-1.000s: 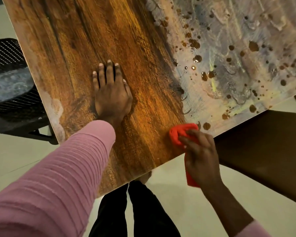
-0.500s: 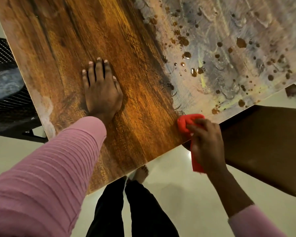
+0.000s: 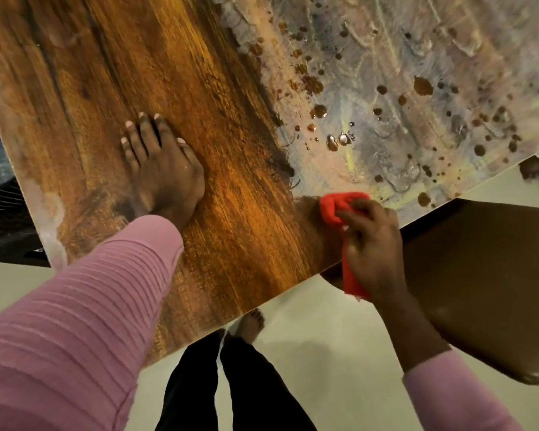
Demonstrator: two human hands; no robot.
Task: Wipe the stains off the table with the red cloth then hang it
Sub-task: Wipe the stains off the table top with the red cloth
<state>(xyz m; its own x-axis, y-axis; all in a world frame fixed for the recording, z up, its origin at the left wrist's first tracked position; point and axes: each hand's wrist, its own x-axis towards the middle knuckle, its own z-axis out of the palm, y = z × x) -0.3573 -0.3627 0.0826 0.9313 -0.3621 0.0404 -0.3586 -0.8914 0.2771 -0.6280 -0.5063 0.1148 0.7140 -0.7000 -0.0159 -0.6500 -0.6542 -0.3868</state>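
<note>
Head view: right hand (image 3: 374, 244) is seen w/ fingers curled round the bunched, soft red fabric cloth (image 3: 336, 206), which is gripped & pressed onto the near edge of the flat wood-grain, paint-streaked table top (image 3: 240, 144). A tail of the cloth is left hanging below the palm, past the edge. Left hand (image 3: 165, 178) is laid flat on the brown wood well to the left, fingers straight, nothing held. The cloth is judged light, limp & absorbent, w/ no stiffness of its own, so it is best kept wadded under the fingertips for pressure. For hanging it is better taken by a corner or edge & let fall open. Glossy brown droplets and dried stains (image 3: 423, 87) are spread over the pale area beyond the cloth, mostly unwiped. The wet beads are likely to be smeared if pressure is too light.
</note>
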